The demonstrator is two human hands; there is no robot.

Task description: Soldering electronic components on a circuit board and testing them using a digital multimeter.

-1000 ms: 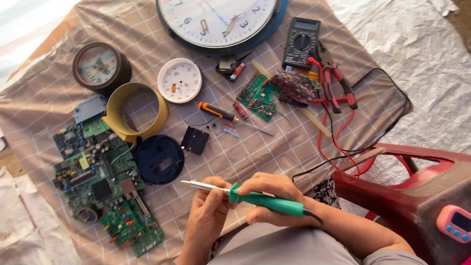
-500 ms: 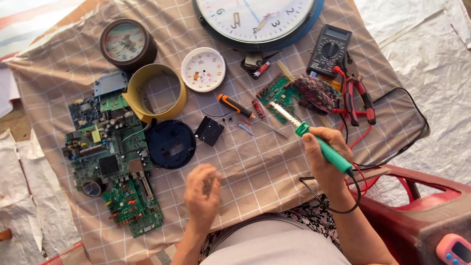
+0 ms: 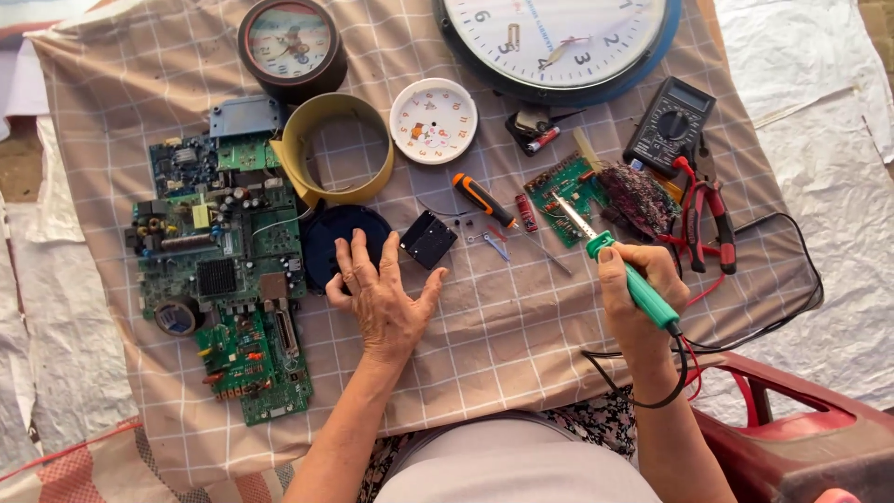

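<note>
Overhead, head view: my right hand grips the green soldering iron, long axis toward eleven o'clock, tip over the small green board. My left hand, fingers spread and holding nothing, rests at nine o'clock, touching the dark round disc.

Bright, even daylight — soft short shadows, sharp focus, slight glare on the white sheeting.
</note>
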